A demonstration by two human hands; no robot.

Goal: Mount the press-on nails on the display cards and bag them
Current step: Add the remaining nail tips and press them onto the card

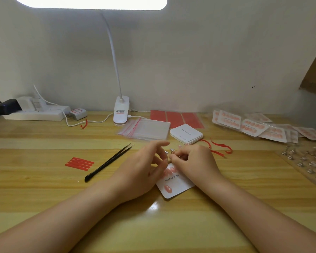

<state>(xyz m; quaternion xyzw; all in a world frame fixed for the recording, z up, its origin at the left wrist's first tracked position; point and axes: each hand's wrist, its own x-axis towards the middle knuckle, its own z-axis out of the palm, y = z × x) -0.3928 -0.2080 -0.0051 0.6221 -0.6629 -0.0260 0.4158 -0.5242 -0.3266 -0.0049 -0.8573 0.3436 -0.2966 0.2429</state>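
A person is sitting at a wooden bench point(44, 189). A white display card point(177, 185) printed "Handmade Nail" is lying flat between both hands, with pink press-on nails point(167, 189) stuck on it. The left hand point(142, 170) is resting beside the card, fingers loosely spread and holding nothing. The right hand point(193, 159) is curling its fingertips together over the card's far edge; whether it is pinching a nail cannot be told. Black tweezers point(108, 163) are lying to the left. Clear zip bags point(146, 128) and a stack of blank cards point(186, 134) are sitting farther back.
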